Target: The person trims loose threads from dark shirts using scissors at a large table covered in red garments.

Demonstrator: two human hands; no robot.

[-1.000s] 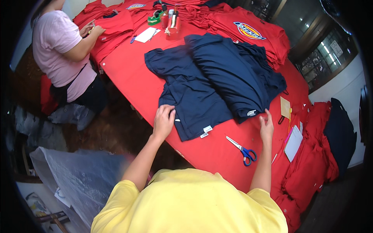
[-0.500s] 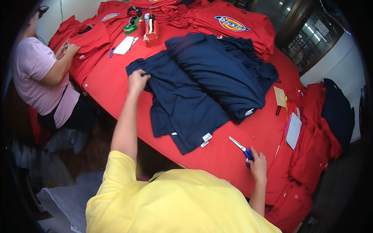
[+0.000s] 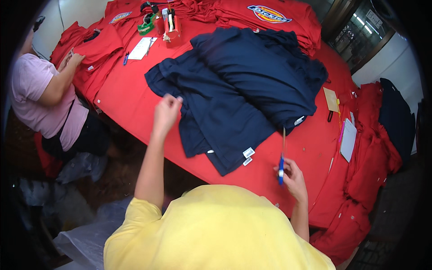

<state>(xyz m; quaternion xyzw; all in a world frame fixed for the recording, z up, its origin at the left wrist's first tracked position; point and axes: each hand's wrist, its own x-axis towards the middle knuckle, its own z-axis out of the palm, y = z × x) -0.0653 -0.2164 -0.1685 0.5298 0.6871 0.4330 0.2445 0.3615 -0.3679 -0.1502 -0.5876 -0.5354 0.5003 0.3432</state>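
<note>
Right hand (image 3: 294, 181) clamped on the scissors (image 3: 281, 173), I am holding them points away from me over the surface (image 3: 310, 146), toward its near edge. Their tips are pointing at the near right corner of the navy shirts (image 3: 229, 99), which are lying heaped around the middle of the surface. My left hand (image 3: 166, 114) is hovering by the heap's left side, toward the surface's left edge, fingertips drawn close; blur is hiding whether they are pinching cloth, so I cannot tell.

With the tips so near the heap, I am risking a nick or snag should my right hand tip forward. Too hard a tug on the left could be dragging the top shirt crooked and folding the white labels (image 3: 248, 154) under.

The scissors are showing edge-on, so I am not making out whether the blades are parted. Folds are hiding how many shirts are lying there. Toward the far edge, red shirts (image 3: 288, 9) are running out of view; beside the left edge, a co-worker (image 3: 45, 83) is standing partly cut off.
</note>
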